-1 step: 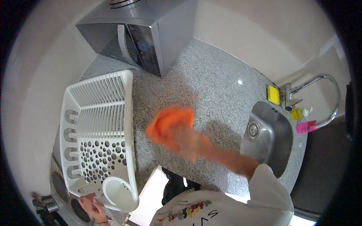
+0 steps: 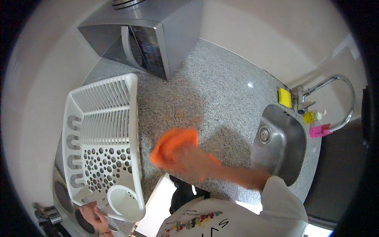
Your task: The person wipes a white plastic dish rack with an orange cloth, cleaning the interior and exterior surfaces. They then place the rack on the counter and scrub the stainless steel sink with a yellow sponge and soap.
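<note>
- Orange cloth (image 2: 181,136) lies bunched near the front edge of the granite counter (image 2: 221,91), in the stretch between the dish rack and the sink.
- I have the right hand (image 2: 191,160) over that cloth, blurred on my feed; the fingers are too smeared for me to tell whether they are clamped on the fabric or pressing flat.
- My left hand (image 2: 94,217) is at the near left corner of the white dish rack (image 2: 135,130), fingers up against its rim; I can't tell from here whether they grip it.
- In the rack's near right corner I see a white cup-shaped holder (image 2: 122,200).
- Beyond the rack, a silver microwave (image 2: 181,35) takes up the counter's far left corner.
- Along the right edge I get the steel sink (image 2: 272,156), with a yellow sponge (image 2: 284,98) by its far rim, just beside the faucet (image 2: 301,102).
- Near the faucet stands a yellow bottle (image 2: 309,117), and something pink (image 2: 319,131) shows at the spout's tip.
</note>
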Available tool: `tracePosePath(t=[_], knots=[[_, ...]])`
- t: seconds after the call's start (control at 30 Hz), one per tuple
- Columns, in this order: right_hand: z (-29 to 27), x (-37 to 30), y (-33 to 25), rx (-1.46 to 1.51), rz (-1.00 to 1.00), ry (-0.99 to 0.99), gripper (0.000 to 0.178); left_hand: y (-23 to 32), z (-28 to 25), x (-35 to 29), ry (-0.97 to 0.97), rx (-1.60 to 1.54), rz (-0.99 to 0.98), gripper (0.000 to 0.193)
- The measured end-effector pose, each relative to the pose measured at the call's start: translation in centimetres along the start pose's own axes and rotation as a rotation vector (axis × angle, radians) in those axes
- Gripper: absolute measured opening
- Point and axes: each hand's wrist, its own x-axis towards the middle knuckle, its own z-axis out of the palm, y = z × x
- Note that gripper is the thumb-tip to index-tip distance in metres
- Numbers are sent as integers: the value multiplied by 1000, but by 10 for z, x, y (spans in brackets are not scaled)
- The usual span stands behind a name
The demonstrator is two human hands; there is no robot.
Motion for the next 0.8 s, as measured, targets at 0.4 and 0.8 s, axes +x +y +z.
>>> tracePosePath(t=[0.4,0.8], knots=[[3,-95,300,-77,1286,403,51,-49,-4,132,111,364,189,37],[0,-61,7,50,1058,382,40,-45,42,281,78,228,572,58]])
